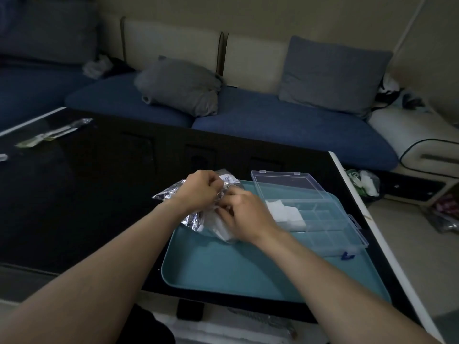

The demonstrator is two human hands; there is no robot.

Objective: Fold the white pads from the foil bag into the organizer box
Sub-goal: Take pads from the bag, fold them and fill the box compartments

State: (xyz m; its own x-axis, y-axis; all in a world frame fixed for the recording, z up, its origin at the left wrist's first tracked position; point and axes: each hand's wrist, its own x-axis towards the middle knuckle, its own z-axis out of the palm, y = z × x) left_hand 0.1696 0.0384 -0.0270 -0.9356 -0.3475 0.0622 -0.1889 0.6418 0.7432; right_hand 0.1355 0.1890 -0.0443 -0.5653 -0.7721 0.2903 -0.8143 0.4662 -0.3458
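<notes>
A crumpled silver foil bag point(173, 192) lies at the far left corner of a teal tray point(223, 266). My left hand point(201, 188) grips the bag's upper edge. My right hand point(244, 214) reaches into the bag's mouth and pinches white pads point(221, 228) that show below it. A clear plastic organizer box point(330, 224) stands open on the tray's right side, its lid point(288, 183) laid back. Folded white pads point(285, 214) fill its left compartments.
The tray rests on a black glossy table point(87, 194) with a white edge on the right. A foil wrapper point(54, 132) lies at the table's far left. A blue sofa point(273, 120) with grey cushions stands behind. A small blue piece point(347, 256) lies by the box.
</notes>
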